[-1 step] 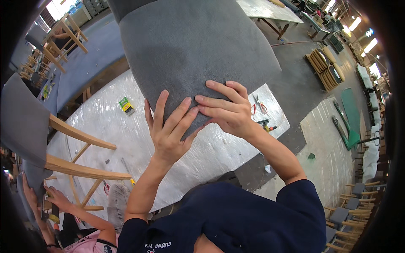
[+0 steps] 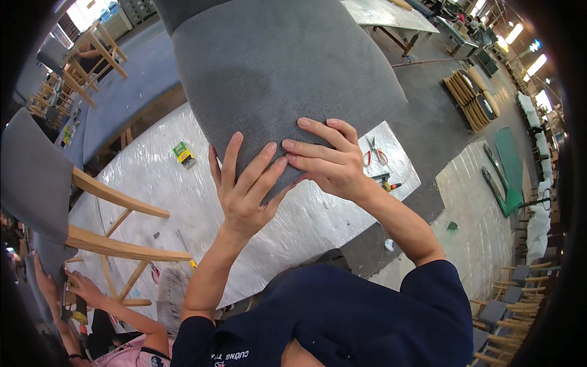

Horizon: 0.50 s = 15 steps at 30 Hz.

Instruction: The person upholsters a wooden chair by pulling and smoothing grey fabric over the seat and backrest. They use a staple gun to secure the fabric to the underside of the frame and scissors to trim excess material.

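Head camera, looking down. A large grey fabric-covered cushion fills the upper middle of the view. Its long axis runs from the top of the picture down toward the person, and its rounded, narrower end points at the person's chest. The cloth is a plain mid-grey weave, smooth and taut, with a faint seam line across it near the top. It is above a worktable wrapped in shiny clear plastic.

Both bare hands lie flat on the cushion's near end. The left hand has its fingers spread wide and pressed on the fabric, gripping nothing. The right hand lies just beside it, fingers stretched out and close together, fingertips touching the left hand's fingers.

On the table sit a small green and yellow box, red-handled scissors and a dark tool. At the left stands a wooden chair frame, with another person's hand on it.

No containers with visible contents.
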Each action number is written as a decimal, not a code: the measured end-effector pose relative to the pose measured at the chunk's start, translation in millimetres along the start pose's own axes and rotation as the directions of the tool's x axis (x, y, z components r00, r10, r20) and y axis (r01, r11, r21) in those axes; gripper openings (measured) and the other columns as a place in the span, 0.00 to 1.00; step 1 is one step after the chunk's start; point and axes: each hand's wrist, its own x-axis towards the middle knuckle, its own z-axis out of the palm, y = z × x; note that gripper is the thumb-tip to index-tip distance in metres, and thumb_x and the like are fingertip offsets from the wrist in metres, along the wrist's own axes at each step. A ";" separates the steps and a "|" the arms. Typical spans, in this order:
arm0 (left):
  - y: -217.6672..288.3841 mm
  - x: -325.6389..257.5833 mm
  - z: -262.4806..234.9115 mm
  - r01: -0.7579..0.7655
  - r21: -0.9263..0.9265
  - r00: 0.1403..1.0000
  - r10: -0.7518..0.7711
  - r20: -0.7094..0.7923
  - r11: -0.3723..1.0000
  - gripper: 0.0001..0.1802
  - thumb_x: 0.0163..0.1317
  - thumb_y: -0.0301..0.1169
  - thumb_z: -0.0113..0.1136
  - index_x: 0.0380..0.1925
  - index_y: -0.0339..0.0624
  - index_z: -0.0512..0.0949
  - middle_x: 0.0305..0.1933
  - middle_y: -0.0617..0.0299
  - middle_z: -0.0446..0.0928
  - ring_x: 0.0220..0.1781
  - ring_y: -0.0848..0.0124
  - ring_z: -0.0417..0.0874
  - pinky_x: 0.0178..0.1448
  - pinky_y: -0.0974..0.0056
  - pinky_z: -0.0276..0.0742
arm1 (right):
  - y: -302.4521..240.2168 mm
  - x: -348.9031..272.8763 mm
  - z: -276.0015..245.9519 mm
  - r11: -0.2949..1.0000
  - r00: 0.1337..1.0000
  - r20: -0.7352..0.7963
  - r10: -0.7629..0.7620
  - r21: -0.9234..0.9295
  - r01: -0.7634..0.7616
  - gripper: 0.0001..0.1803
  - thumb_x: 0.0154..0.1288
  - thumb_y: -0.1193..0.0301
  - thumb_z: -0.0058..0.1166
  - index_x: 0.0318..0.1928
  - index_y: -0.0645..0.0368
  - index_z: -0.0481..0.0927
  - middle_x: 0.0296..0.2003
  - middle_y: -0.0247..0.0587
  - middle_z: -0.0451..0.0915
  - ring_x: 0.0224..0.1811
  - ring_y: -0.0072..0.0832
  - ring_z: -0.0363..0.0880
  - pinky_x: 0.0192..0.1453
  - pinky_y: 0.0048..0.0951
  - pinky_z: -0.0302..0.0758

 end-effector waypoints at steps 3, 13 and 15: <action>-7.5 0.2 -3.8 -0.040 -0.108 0.999 0.040 0.004 0.993 0.33 0.53 0.49 0.81 0.60 0.60 0.84 0.81 0.55 0.66 0.87 0.45 0.54 0.88 0.30 0.40 | 2.6 5.6 -22.4 0.998 0.987 0.159 -0.011 0.057 0.002 0.34 0.45 0.57 0.77 0.59 0.39 0.87 0.67 0.21 0.83 0.79 0.33 0.70 0.82 0.44 0.60; -39.8 -1.1 9.4 0.047 -0.262 0.993 -0.073 -0.093 0.964 0.44 0.53 0.46 0.83 0.70 0.57 0.72 0.86 0.46 0.53 0.88 0.38 0.48 0.85 0.23 0.40 | -14.3 27.8 26.8 0.980 0.993 0.111 -0.031 -0.190 0.051 0.27 0.65 0.67 0.63 0.66 0.47 0.82 0.72 0.31 0.78 0.80 0.35 0.68 0.85 0.49 0.58; -41.0 -2.5 8.7 0.030 -0.254 0.993 -0.057 -0.101 0.967 0.44 0.52 0.46 0.83 0.69 0.57 0.73 0.86 0.46 0.54 0.88 0.38 0.49 0.85 0.23 0.41 | -16.0 17.5 35.0 0.978 0.998 0.046 -0.040 -0.205 0.048 0.26 0.64 0.66 0.64 0.64 0.46 0.84 0.70 0.31 0.80 0.78 0.36 0.71 0.85 0.48 0.59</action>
